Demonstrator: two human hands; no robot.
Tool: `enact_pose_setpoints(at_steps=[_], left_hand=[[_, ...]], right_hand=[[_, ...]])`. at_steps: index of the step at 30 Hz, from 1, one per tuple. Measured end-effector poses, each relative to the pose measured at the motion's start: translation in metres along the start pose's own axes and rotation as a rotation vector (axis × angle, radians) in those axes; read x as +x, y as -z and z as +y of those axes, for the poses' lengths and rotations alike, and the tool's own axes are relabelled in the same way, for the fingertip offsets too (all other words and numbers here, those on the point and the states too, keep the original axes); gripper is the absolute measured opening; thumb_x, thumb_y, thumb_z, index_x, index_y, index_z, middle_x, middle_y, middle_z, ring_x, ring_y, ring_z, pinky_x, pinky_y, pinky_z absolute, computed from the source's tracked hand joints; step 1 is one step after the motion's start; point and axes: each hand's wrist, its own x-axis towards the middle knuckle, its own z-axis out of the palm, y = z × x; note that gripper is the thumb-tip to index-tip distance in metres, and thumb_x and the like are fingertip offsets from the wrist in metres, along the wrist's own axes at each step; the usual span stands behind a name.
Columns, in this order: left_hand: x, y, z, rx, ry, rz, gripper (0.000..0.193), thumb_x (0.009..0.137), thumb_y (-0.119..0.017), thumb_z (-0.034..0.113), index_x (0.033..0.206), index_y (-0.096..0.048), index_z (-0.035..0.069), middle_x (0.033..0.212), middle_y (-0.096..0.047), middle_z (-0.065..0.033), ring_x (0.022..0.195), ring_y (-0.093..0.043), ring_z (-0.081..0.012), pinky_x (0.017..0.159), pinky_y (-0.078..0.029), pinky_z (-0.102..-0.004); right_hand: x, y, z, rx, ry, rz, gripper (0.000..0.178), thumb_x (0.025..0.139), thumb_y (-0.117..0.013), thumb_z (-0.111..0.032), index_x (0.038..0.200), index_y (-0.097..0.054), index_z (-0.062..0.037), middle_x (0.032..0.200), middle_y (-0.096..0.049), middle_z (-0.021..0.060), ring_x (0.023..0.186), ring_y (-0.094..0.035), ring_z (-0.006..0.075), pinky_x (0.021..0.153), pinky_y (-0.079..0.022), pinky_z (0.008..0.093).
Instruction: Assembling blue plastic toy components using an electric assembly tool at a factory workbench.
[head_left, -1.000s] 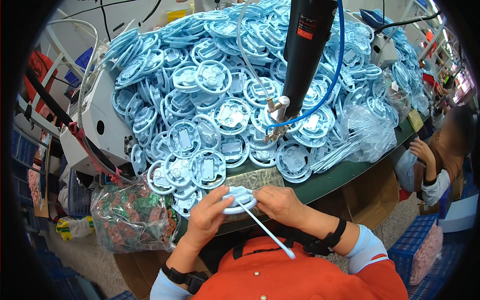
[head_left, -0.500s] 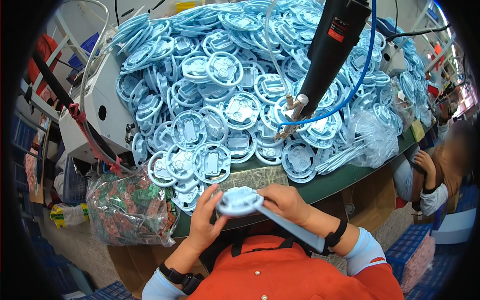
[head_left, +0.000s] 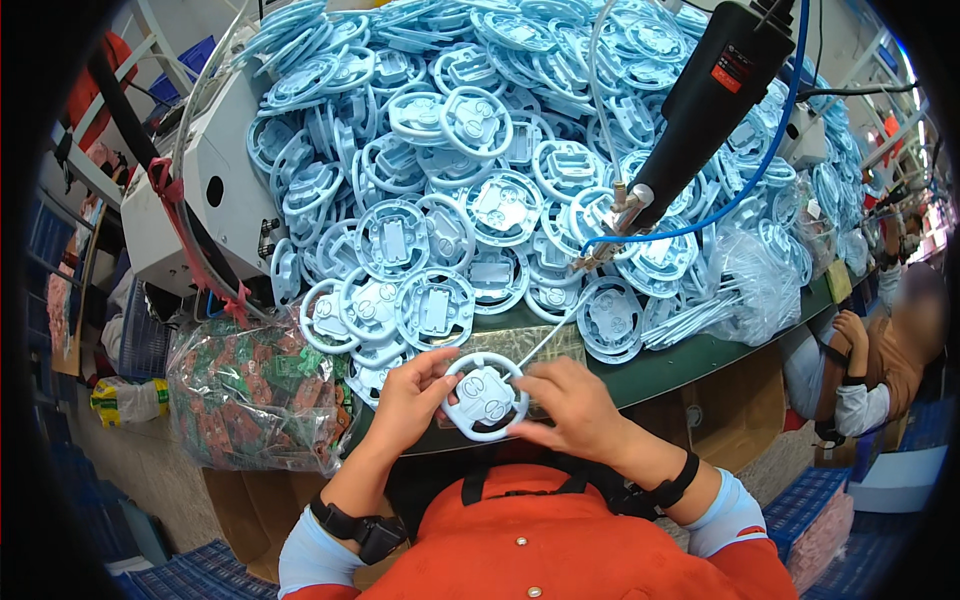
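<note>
Blue wheel (head_left: 488,396) turned in left grip (head_left: 410,402); red label (head_left: 732,72) on black tool (head_left: 697,135).

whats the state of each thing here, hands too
Blue wheel, held, circle-patterned side up
Left hand, closed on its rim
Right hand, partly curled at the wheel's right edge
Wheel heap, loose and overlapping
Black tool, tilted above the heap
Stick bag, open, sticks poking out
Parts bag, clear, full

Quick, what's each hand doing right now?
Left hand: closed, holding the light-blue wheel by its left side.
Right hand: at the wheel's right side; whether open or gripping cannot be told.
</note>
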Motion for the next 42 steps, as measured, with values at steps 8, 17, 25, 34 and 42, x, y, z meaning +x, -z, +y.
enact_pose_setpoints(at_steps=[8,17,25,34,42], left_hand=[[0.007,-0.006,0.01,-0.121,-0.044,-0.059,0.057,0.089,-0.066,0.001,0.142,-0.043,0.0,0.125,-0.065,-0.0135,0.105,-0.062,-0.0157,0.088,-0.052,-0.0302],[-0.012,-0.008,-0.01,-0.571,0.011,0.058,0.05,0.086,-0.068,-0.004,0.13,-0.044,0.0,0.12,-0.055,-0.0098,0.11,-0.061,-0.0207,0.088,-0.055,-0.0329],[-0.006,0.001,-0.006,-0.646,-0.023,-0.06,0.056,0.086,-0.07,0.0,0.133,-0.041,0.007,0.128,-0.052,-0.009,0.113,-0.06,-0.0218,0.087,-0.057,-0.0352],[-0.011,-0.016,0.014,-0.74,-0.09,-0.227,0.114,0.069,-0.09,0.026,0.157,-0.019,0.017,0.149,-0.04,-0.009,0.135,-0.044,-0.0296,0.108,-0.043,-0.0495],[-0.005,-0.02,0.017,-0.707,-0.152,-0.317,0.115,0.069,-0.087,0.003,0.158,-0.016,0.015,0.153,-0.034,-0.0099,0.139,-0.039,-0.0257,0.114,-0.035,-0.0413]], right_hand=[[0.031,-0.011,0.012,-0.025,0.014,-0.193,0.105,0.062,-0.089,-0.03,0.148,-0.034,-0.0038,0.152,-0.033,0.0232,0.135,-0.04,0.0425,0.108,-0.036,0.0507],[0.049,-0.02,0.008,0.15,-0.034,-0.063,0.116,0.06,-0.091,-0.039,0.148,-0.028,0.0033,0.135,-0.042,0.0275,0.125,-0.044,0.0432,0.106,-0.039,0.0472],[0.051,-0.022,0.002,0.133,0.008,0.048,0.079,0.066,-0.089,-0.045,0.115,-0.046,-0.0015,0.139,-0.042,0.0281,0.124,-0.048,0.0472,0.104,-0.042,0.048],[0.051,-0.009,-0.014,0.352,-0.044,-0.046,0.098,0.07,-0.087,-0.046,0.14,-0.036,-0.0003,0.149,-0.032,0.0281,0.14,-0.034,0.0434,0.112,-0.034,0.0468],[0.048,0.008,-0.024,0.22,-0.145,-0.075,0.113,0.067,-0.086,-0.047,0.147,-0.027,0.0053,0.15,-0.032,0.0286,0.139,-0.035,0.0431,0.112,-0.034,0.0459]])
